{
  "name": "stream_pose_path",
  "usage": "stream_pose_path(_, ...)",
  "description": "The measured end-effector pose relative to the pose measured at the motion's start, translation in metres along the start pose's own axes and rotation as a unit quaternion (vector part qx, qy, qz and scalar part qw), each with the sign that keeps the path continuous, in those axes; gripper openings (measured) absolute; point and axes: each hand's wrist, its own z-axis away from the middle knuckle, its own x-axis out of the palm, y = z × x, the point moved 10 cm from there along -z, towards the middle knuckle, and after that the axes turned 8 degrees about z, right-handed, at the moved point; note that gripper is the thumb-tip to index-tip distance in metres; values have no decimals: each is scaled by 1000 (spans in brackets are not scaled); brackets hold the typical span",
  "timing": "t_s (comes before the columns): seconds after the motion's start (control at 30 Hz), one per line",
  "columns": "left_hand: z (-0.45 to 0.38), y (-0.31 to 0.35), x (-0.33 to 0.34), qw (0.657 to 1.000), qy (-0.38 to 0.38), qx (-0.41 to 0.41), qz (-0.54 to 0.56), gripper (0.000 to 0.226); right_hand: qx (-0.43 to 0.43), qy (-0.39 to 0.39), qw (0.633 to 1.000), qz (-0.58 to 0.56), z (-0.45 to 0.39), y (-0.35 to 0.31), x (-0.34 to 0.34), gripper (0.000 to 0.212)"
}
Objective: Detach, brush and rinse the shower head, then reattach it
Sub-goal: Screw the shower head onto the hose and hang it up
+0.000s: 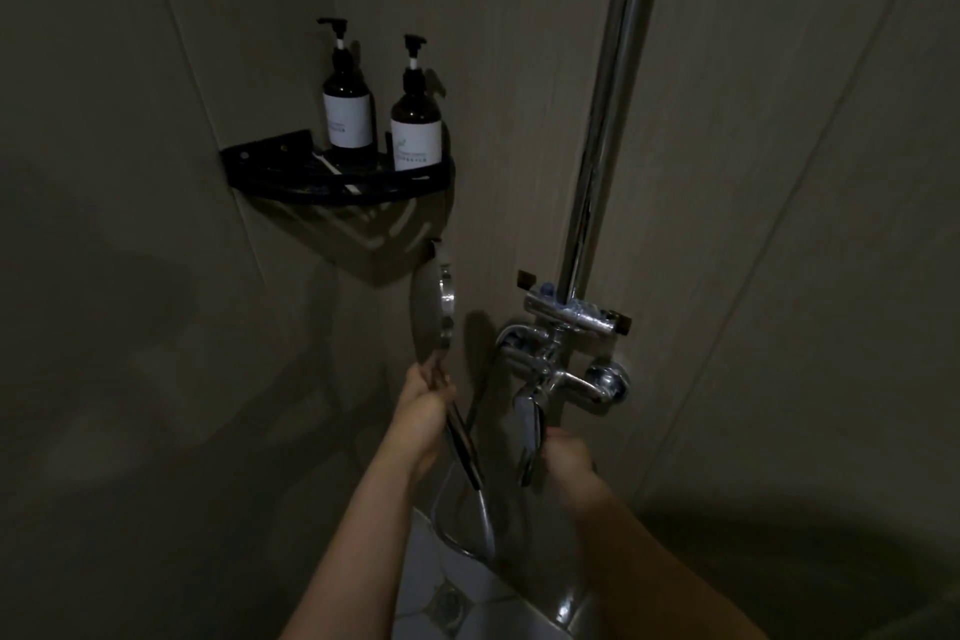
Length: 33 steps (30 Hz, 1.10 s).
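Note:
The chrome hand-held shower head [428,312] is off its holder, its round face edge-on and turned left. My left hand [423,411] grips it at the neck, where the head meets the handle [464,444]. A metal hose [480,515] loops down from the handle's end. My right hand [566,455] is closed around the lower end of the long chrome mixer lever [530,426] under the tap body [558,374]. The room is very dim.
A chrome riser pipe [605,109] runs up the wall above the valve. A black corner shelf [337,177] at the upper left holds two dark pump bottles [348,107]. A floor drain [449,605] sits in the white tiles below my arms.

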Motion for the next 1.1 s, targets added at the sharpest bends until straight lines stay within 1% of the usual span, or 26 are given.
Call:
stream_pose_path(0.07,8,3,-1,1000,-6,10,3,36,-22,-8,998,50,-1,-1,8,28)
stream_pose_path(0.13,11,7,-7,1000,1,31,-2,34,-31,0,996,78,-5,0,11,27)
stream_pose_path(0.23,15,19,-15,997,-9,71,-4,33,-36,27,995,91,-9,0,10,25)
stream_pose_path(0.43,19,36,-26,992,8,121,19,38,-47,55,991,111,-11,-6,7,27)
stream_pose_path(0.7,16,30,-27,993,10,116,35,40,-50,57,992,99,-18,-2,8,27)
stream_pose_path(0.93,16,34,-18,992,2,119,29,40,-46,45,991,118,-22,-5,6,29)
stream_pose_path(1.1,14,31,-18,994,8,109,27,40,-54,38,990,121,-21,-4,8,21)
